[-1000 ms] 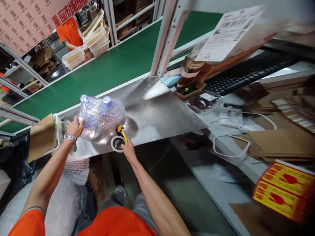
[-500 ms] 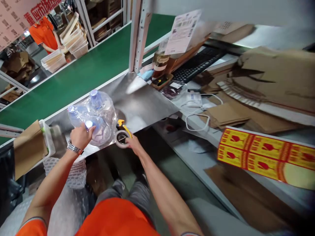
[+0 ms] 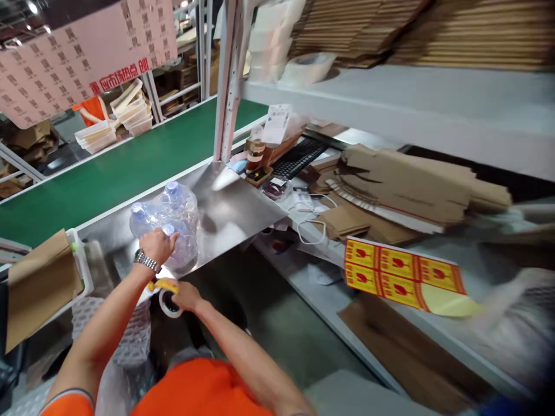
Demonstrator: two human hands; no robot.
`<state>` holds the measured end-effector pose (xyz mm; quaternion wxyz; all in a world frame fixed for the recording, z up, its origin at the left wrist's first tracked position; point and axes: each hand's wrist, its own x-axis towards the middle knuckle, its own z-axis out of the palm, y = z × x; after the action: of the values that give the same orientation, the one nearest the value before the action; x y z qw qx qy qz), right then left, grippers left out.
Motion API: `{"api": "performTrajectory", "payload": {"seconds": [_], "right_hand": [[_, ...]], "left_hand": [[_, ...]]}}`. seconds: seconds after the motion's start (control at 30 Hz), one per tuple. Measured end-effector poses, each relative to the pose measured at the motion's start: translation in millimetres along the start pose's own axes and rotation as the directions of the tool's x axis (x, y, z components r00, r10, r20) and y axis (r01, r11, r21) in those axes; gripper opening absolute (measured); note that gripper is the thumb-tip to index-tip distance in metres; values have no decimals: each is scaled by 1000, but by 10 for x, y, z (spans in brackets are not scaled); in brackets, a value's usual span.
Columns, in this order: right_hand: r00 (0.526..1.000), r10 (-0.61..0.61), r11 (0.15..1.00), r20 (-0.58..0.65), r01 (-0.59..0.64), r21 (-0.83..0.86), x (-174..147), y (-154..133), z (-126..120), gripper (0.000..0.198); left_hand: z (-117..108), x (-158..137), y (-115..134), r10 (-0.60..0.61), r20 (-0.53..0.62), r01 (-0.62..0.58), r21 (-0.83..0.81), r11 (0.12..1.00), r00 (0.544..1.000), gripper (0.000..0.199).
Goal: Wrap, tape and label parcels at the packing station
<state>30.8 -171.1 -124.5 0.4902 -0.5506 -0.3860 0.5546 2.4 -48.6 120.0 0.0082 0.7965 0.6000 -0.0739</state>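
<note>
Far left, a brown cardboard piece (image 3: 39,283) is leaned against a white bin (image 3: 84,266), with bubble wrap (image 3: 130,341) hung below the table edge. The left hand (image 3: 158,245) is laid on top of the wrapped bottle pack (image 3: 171,222) — fingers curled over a cap, pressed into the film. The pack is stood on the steel table (image 3: 243,202), near its front edge; compared w/ half a sec ago it has been kept in about the same spot, still steadied. The tape dispenser (image 3: 167,294) has been drawn off the tabletop — now held below and in front of the edge by the right hand (image 3: 184,294), fingers closed round the roll. So a strip is probably being pulled or wrapped under the pack; the tape itself can't be made out.

Behind, a green conveyor (image 3: 130,167) is run past the table. To the right, a keyboard (image 3: 299,157), a white cable (image 3: 310,228), flattened cartons (image 3: 403,185) and a yellow-red label sheet (image 3: 403,274) are spread — well apart from the pack, nothing blocking the hands. A co-worker's orange sleeve (image 3: 91,110) is seen far back.
</note>
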Motion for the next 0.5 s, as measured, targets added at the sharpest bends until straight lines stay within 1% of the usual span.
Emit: {"api": "performTrajectory", "payload": {"seconds": [0.03,0.07,0.1,0.13,0.17,0.2,0.23,0.27,0.3,0.37,0.43,0.47,0.5], "right_hand": [[996,-78,994,31,80,-73,117,-128,56,43],[988,-138,979,75,147,-138,183,-224,101,35],[979,-165,964,121,186,-188,202,-282,124,31],[974,-165,957,156,196,-215,180,-301,114,29],[973,-141,957,183,181,-225,125,-284,61,30],[976,-101,964,192,143,-224,46,-239,-45,34],[980,-52,972,191,94,-215,-50,-176,-204,41],[983,-8,979,182,44,-197,-158,-108,-414,50],[986,41,984,163,-11,-177,-269,-42,-667,60],[986,109,986,125,-91,-142,-482,51,-1249,68],[988,153,987,35,-152,-46,-634,69,-1841,76],[984,178,983,10,-178,38,-670,49,-2109,75],[980,198,973,-36,-191,132,-673,10,-2348,68]], "left_hand": [[-13,-1,-8,5,-1,-5,0,1000,1000,79],[-20,-3,-22,15,1,-15,-2,1000,1000,79],[-19,-8,-42,24,3,-24,-6,1000,1000,80],[-7,-15,-71,30,1,-30,-13,999,1000,80],[19,-25,-110,32,-3,-32,-24,999,999,79],[61,-40,-159,34,-8,-34,-43,998,999,78],[120,-57,-220,40,-12,-41,-77,996,999,76],[195,-76,-292,44,-15,-46,-124,991,999,72],[283,-95,-372,46,-19,-49,-183,982,999,68],[480,-116,-553,10,-38,-21,-323,946,999,61],[675,-91,-737,-109,-70,63,-469,881,992,59],[761,-54,-819,-188,-81,114,-545,831,979,61],[836,-1,-888,-269,-78,165,-620,767,960,63]]}}
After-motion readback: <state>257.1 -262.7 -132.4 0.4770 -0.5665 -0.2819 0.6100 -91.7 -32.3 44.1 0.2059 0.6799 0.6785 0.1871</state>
